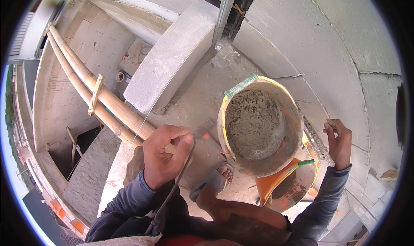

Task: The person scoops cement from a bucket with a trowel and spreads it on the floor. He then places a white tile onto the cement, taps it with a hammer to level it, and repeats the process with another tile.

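Observation:
My left hand (167, 155) is closed in a loose pinch left of the bucket, near a thin pale string (143, 122); a dark cord (174, 185) runs down from beside its thumb, and what it grips is unclear. My right hand (338, 142) has its fingers curled together to the right of the bucket, their contents too small to make out. Between them stands a bucket (228, 147) of grey mortar (254, 121) with a green-gripped handle (241, 84). An orange bucket (267, 188) with a dirty inside sits partly below it.
Bamboo poles (77, 62) with a wooden crosspiece run at left beside a drop. A pale block (172, 47) stands behind them, near a metal channel (223, 17). Block walls (327, 52) curve round the right. My sandaled foot (220, 177) is on the dusty floor (194, 99).

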### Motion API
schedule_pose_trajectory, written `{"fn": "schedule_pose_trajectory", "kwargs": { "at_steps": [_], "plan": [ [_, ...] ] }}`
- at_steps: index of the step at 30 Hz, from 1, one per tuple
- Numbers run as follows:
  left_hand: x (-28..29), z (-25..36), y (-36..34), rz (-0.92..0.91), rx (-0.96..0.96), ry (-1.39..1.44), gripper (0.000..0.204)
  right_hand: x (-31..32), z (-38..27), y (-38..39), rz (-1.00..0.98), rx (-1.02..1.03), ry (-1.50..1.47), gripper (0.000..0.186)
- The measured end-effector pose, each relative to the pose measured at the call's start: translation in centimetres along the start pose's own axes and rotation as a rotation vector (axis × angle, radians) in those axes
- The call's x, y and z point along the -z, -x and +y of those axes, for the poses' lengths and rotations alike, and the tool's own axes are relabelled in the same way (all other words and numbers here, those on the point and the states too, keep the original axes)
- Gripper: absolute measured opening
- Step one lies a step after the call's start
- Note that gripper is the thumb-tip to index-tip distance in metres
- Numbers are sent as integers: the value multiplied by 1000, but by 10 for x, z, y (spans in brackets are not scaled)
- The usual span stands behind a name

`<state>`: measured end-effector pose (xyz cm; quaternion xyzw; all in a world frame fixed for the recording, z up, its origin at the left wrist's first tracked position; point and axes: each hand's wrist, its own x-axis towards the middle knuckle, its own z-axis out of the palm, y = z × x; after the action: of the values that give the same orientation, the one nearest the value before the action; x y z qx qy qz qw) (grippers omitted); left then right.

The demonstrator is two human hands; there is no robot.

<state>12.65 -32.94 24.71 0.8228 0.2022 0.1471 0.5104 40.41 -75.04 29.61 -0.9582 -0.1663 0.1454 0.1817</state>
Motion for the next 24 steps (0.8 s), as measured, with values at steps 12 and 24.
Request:
{"fn": "schedule_pose_trajectory", "kwargs": {
  "at_steps": [12,24],
  "plan": [
    [64,-1,-141,-205,-221,112,31,-116,-318,-86,-312,649,-531,16],
    [85,-96,-236,-230,48,246,39,-164,-328,-161,-20,853,48,43]
  ]
}}
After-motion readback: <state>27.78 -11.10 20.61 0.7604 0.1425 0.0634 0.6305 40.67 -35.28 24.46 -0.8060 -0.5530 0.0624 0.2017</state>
